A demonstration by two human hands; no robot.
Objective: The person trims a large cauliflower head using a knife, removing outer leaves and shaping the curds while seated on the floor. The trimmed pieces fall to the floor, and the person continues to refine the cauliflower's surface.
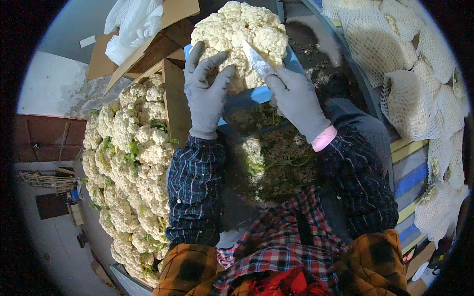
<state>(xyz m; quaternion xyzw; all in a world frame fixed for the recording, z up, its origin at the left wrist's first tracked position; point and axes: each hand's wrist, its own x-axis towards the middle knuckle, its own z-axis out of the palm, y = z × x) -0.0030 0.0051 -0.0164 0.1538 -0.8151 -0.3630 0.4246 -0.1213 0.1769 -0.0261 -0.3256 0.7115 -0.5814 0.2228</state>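
A large cauliflower head (218,31) rests on a blue support (259,95) in front of me. My left hand (207,81), in a grey knit glove, lies against its near left side with the fingers spread. In my gloved right hand (296,92) I grip a knife (257,61). Its pale blade, smeared with white bits, points up and to the left across the cauliflower's face. Whether the edge cuts in or only touches cannot be told. The knife's handle is hidden inside my fist.
Many cauliflower heads (129,162) are heaped at my left beside a wooden board (177,96). An open cardboard box (163,48) holds white foam netting (135,29) behind them. Net-wrapped cauliflowers (407,100) lie along a striped rack (411,181) at my right. Trimmings (277,159) lie below my hands.
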